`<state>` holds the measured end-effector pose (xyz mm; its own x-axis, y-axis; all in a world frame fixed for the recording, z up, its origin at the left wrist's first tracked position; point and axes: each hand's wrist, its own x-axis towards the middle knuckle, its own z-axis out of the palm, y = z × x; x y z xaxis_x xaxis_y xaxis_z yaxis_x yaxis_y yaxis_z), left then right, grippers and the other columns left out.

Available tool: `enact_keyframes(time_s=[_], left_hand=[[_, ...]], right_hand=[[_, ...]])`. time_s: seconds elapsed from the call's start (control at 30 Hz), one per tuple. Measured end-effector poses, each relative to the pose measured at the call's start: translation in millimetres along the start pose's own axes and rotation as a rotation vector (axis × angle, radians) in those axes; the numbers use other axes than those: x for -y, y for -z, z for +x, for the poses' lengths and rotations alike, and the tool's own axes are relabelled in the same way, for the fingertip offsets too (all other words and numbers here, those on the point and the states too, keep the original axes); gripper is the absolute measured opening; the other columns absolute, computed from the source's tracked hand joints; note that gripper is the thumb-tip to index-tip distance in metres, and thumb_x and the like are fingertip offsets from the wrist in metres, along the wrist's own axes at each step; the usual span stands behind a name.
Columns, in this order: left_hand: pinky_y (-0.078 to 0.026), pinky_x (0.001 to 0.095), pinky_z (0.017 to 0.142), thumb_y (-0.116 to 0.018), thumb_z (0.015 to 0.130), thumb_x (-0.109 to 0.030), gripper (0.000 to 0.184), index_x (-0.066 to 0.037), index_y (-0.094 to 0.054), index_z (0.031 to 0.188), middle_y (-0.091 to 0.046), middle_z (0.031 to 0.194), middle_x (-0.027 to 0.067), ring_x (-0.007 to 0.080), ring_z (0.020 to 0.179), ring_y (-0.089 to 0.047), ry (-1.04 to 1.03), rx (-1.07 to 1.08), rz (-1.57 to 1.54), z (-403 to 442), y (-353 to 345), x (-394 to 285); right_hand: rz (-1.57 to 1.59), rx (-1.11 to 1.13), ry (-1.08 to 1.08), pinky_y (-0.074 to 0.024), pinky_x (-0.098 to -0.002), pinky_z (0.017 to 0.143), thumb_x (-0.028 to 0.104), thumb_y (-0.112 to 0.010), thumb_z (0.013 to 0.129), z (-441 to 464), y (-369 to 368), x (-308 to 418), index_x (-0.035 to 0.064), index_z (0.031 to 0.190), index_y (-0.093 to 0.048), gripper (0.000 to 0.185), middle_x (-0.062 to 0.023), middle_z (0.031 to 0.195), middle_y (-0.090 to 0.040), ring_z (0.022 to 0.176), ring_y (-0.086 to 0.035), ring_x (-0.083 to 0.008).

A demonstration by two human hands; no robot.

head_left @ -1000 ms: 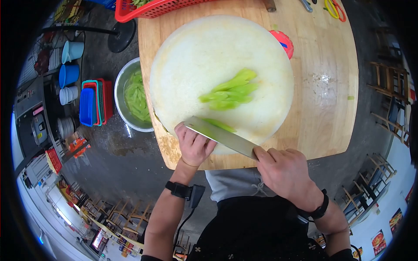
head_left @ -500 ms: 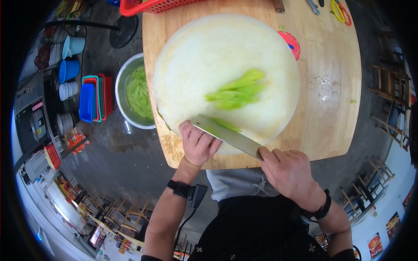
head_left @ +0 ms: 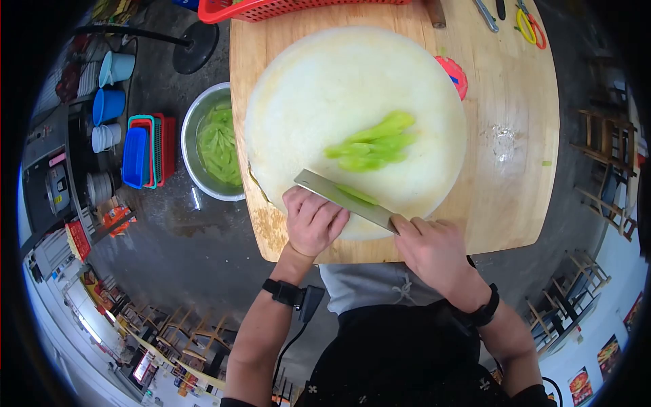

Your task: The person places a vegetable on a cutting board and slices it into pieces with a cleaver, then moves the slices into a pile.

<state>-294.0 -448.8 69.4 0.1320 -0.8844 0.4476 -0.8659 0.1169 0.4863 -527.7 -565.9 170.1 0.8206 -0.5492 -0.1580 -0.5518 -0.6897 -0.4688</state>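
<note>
Right hand (head_left: 434,252): fingers wrapped closed around the handle end of a cleaver (head_left: 344,201), thumb side toward the blade.
Left hand (head_left: 313,222): fingers bent and close together, knuckles against or just beside the near face of the blade; whether they pinch anything underneath cannot be told.
Cleaver: slanted over the near part of a round, pale cutting board (head_left: 305,88).
Single green strip (head_left: 359,195): on the board, along the blade's far side.
Green vegetable slices (head_left: 373,144): one overlapping pile, on the board beyond the cleaver.
Steel basin (head_left: 191,166): on the left, lower than the wooden table (head_left: 515,183), with green pieces (head_left: 219,148) inside.
Pink-red object (head_left: 453,73): partly under the board's right edge.
Scissors (head_left: 530,28): yellow and red handles, far right of the table.
Red perforated basket (head_left: 298,7): far edge.
</note>
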Motion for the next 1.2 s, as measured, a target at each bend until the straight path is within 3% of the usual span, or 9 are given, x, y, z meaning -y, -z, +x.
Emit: enact_keyframes(time_s=[0.27, 0.6, 0.67, 0.8, 0.87, 1.0, 1.17, 1.2], left_hand=[[-0.046, 0.0473, 0.095, -0.092, 0.074, -0.008, 0.033, -0.013, -0.075, 0.102, -0.064, 0.103, 0.0041, 0.0305, 0.100, -0.057, -0.018, -0.012, -0.037, 5, -1, -2], [-0.047, 0.0478, 0.094, -0.092, 0.075, -0.007, 0.036, -0.014, -0.073, 0.104, -0.064, 0.104, 0.0039, 0.0305, 0.101, -0.058, -0.011, -0.031, -0.033, 6, -1, -4], [-0.047, 0.0479, 0.094, -0.091, 0.075, -0.007, 0.036, -0.014, -0.073, 0.105, -0.064, 0.104, 0.0039, 0.0308, 0.101, -0.058, -0.003, -0.027, -0.036, 5, 0, -4], [-0.046, 0.0478, 0.094, -0.091, 0.075, -0.008, 0.035, -0.014, -0.073, 0.104, -0.064, 0.105, 0.0041, 0.0311, 0.102, -0.058, -0.005, -0.019, -0.032, 6, -2, -3], [-0.046, 0.0476, 0.095, -0.091, 0.075, -0.008, 0.035, -0.014, -0.072, 0.104, -0.064, 0.105, 0.0042, 0.0312, 0.102, -0.058, -0.005, -0.022, -0.023, 7, -2, -3], [-0.046, 0.0473, 0.095, -0.091, 0.075, -0.008, 0.035, -0.014, -0.072, 0.104, -0.064, 0.105, 0.0043, 0.0313, 0.102, -0.057, -0.002, -0.010, -0.014, 6, -2, -3], [-0.047, 0.0476, 0.094, -0.092, 0.075, -0.008, 0.036, -0.014, -0.072, 0.105, -0.064, 0.106, 0.0041, 0.0314, 0.101, -0.057, -0.009, -0.029, -0.010, 7, -3, -2], [-0.047, 0.0476, 0.094, -0.092, 0.074, -0.008, 0.037, -0.014, -0.072, 0.105, -0.064, 0.106, 0.0041, 0.0314, 0.101, -0.057, -0.007, -0.023, -0.020, 5, -1, -3]], right_hand=[[0.077, -0.032, -0.090, -0.0527, -0.0408, 0.055, 0.023, -0.070, 0.102, 22, 18, -19, 0.0125, 0.108, -0.074, 0.013, -0.0070, 0.073, -0.068, 0.063, -0.070, -0.0299], [0.310, -0.161, -0.161, -0.0504, -0.0396, 0.054, 0.016, -0.074, 0.100, 9, 27, -12, 0.0083, 0.106, -0.077, 0.011, -0.0098, 0.074, -0.069, 0.060, -0.067, -0.0290], [0.387, -0.159, -0.291, -0.0484, -0.0389, 0.053, 0.012, -0.074, 0.099, 10, 36, -12, 0.0069, 0.109, -0.078, 0.011, -0.0111, 0.072, -0.067, 0.057, -0.065, -0.0286], [0.417, -0.213, -0.268, -0.0481, -0.0382, 0.053, 0.011, -0.074, 0.100, 6, 39, -15, 0.0056, 0.111, -0.078, 0.013, -0.0121, 0.072, -0.067, 0.055, -0.062, -0.0286], [0.376, -0.298, -0.136, -0.0483, -0.0380, 0.053, 0.012, -0.074, 0.100, 3, 31, -18, 0.0044, 0.109, -0.078, 0.012, -0.0123, 0.071, -0.067, 0.056, -0.063, -0.0286], [0.264, -0.164, -0.069, -0.0478, -0.0385, 0.053, 0.012, -0.074, 0.100, 10, 34, -20, 0.0037, 0.108, -0.078, 0.012, -0.0119, 0.069, -0.065, 0.056, -0.063, -0.0283], [0.472, -0.139, -0.409, -0.0458, -0.0350, 0.052, 0.015, -0.073, 0.103, 3, 38, -25, 0.0019, 0.104, -0.076, 0.013, -0.0110, 0.067, -0.063, 0.053, -0.061, -0.0220], [0.493, -0.193, -0.381, -0.0441, -0.0336, 0.052, 0.015, -0.072, 0.105, 2, 40, -24, 0.0009, 0.104, -0.076, 0.015, -0.0103, 0.066, -0.062, 0.052, -0.058, -0.0188]])
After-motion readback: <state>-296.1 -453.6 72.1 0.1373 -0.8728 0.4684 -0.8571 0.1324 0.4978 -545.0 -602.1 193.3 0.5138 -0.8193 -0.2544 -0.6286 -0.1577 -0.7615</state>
